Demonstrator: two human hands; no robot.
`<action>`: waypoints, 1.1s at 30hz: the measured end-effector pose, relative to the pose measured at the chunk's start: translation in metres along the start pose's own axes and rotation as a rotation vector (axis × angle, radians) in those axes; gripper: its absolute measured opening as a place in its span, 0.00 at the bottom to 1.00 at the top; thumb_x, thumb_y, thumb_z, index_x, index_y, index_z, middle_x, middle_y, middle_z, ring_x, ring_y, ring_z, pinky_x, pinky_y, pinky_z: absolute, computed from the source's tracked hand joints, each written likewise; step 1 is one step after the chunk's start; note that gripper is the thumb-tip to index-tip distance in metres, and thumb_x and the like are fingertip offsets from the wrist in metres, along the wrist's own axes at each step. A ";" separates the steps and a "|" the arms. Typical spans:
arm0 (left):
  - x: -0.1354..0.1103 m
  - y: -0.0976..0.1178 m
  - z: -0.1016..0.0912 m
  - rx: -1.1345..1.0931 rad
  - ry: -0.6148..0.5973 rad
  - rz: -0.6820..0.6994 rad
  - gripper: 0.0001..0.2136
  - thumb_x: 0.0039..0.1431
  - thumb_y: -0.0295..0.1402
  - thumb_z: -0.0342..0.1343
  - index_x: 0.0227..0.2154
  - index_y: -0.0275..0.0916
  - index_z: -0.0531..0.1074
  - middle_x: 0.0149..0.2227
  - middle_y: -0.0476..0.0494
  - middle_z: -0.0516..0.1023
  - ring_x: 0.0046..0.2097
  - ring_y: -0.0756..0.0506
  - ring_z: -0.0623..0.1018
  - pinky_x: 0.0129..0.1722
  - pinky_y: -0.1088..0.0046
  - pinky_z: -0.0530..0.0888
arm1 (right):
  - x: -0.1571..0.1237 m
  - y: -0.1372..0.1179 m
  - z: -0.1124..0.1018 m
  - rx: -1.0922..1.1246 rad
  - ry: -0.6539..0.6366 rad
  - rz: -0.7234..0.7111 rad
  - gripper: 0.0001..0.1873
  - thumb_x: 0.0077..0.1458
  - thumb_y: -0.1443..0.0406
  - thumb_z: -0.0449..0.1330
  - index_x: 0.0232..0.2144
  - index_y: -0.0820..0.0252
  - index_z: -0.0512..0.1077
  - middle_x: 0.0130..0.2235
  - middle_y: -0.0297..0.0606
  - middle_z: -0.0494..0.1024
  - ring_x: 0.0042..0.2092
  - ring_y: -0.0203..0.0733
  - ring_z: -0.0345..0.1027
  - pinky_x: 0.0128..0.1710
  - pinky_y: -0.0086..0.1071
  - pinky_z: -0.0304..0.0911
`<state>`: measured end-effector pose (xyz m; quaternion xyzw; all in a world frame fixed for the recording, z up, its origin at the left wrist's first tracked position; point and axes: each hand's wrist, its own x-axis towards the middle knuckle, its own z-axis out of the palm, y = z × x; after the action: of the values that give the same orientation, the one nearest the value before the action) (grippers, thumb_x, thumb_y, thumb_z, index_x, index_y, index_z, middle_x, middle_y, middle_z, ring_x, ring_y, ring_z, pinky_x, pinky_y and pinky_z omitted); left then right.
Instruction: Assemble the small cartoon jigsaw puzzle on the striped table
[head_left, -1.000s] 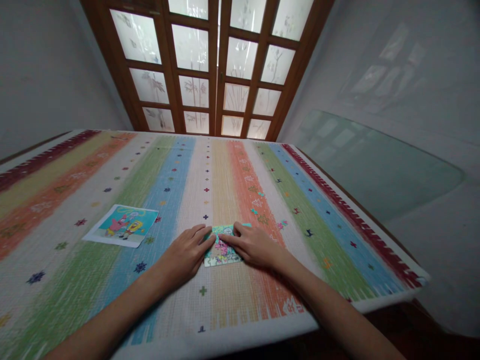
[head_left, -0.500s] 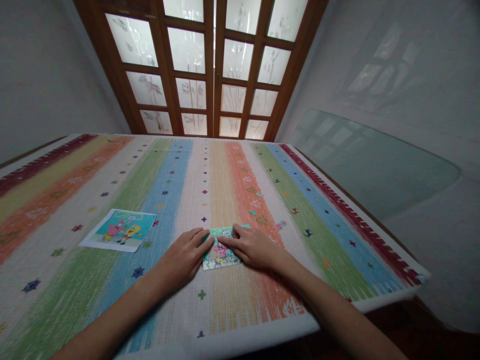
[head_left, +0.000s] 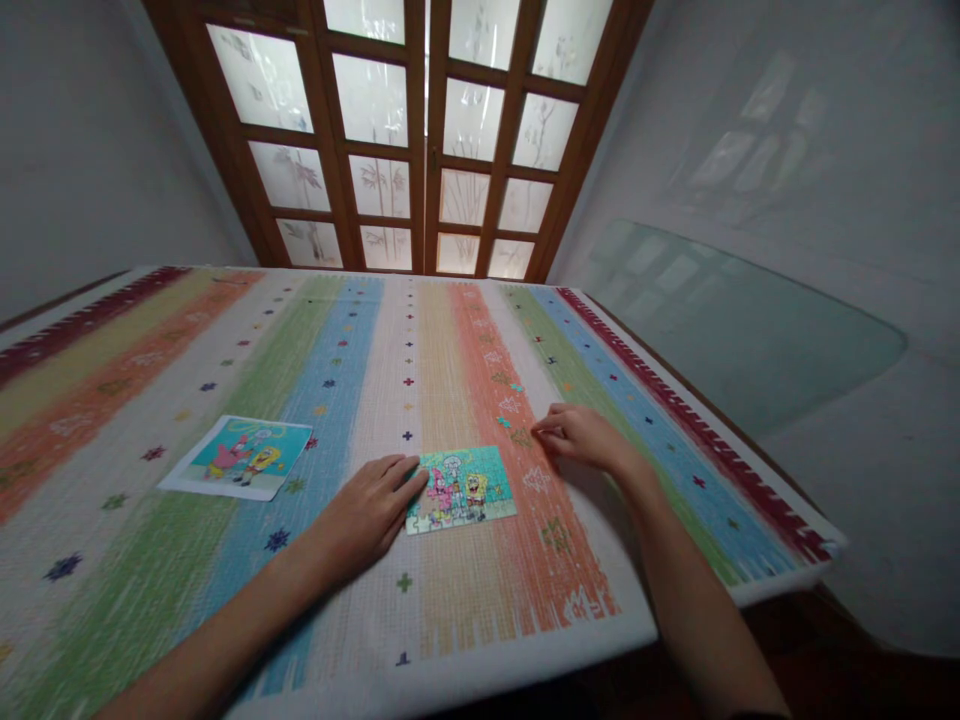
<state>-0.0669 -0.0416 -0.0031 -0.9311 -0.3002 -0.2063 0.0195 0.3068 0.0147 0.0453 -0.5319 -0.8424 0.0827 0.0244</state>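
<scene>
A jigsaw puzzle [head_left: 480, 490] with cartoon figures on a turquoise ground lies on the striped tablecloth [head_left: 442, 590]. Some gaps show on its left side. My left hand [head_left: 382, 498] rests flat along the puzzle's left edge, fingers stretched out and touching it. To the right of the puzzle, my right hand [head_left: 583, 437] is low over the cloth with its fingertips pinched together. What lies between those fingertips, if anything, is too small to make out. Two loose turquoise puzzle pieces, a nearer piece [head_left: 503, 422] and a farther piece [head_left: 517, 387], lie just beyond the right fingertips.
A printed picture sheet [head_left: 244, 458] with the same cartoon figures lies left of the puzzle. Wooden doors [head_left: 427, 150] with frosted panes stand past the table's far edge. A pale glass panel [head_left: 750, 330] leans by the right wall.
My right hand has moved off the puzzle to the right, uncovering its right side. The pink loose pieces there are out of sight now. My left hand has stayed in place.
</scene>
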 end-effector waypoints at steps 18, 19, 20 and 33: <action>0.001 0.001 -0.001 0.050 -0.011 0.020 0.20 0.64 0.21 0.46 0.58 0.34 0.64 0.55 0.32 0.74 0.54 0.35 0.74 0.52 0.53 0.77 | -0.012 0.031 -0.006 0.181 -0.080 0.103 0.07 0.47 0.72 0.63 0.31 0.59 0.75 0.34 0.39 0.77 0.33 0.40 0.68 0.36 0.32 0.62; 0.001 0.000 0.000 0.052 -0.005 0.025 0.20 0.64 0.21 0.46 0.58 0.34 0.64 0.54 0.32 0.74 0.54 0.35 0.74 0.52 0.53 0.77 | -0.013 0.032 -0.006 0.204 -0.086 0.097 0.06 0.47 0.72 0.63 0.30 0.59 0.74 0.33 0.38 0.77 0.33 0.39 0.67 0.36 0.32 0.61; 0.001 0.000 0.001 0.054 0.001 0.030 0.20 0.64 0.21 0.46 0.58 0.34 0.64 0.54 0.32 0.74 0.54 0.35 0.74 0.52 0.53 0.77 | -0.013 0.032 -0.006 0.234 -0.098 0.097 0.05 0.48 0.71 0.62 0.30 0.59 0.73 0.32 0.37 0.76 0.32 0.39 0.66 0.35 0.31 0.61; 0.002 0.000 0.000 0.019 0.017 0.019 0.20 0.64 0.22 0.47 0.58 0.36 0.65 0.54 0.34 0.74 0.54 0.36 0.74 0.52 0.55 0.76 | 0.015 -0.076 0.032 0.669 -0.022 -0.192 0.03 0.60 0.65 0.63 0.36 0.59 0.74 0.32 0.35 0.77 0.31 0.36 0.67 0.32 0.29 0.60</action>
<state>-0.0655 -0.0401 -0.0025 -0.9318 -0.2933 -0.2113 0.0329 0.2282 -0.0071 0.0254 -0.4121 -0.8151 0.3571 0.1958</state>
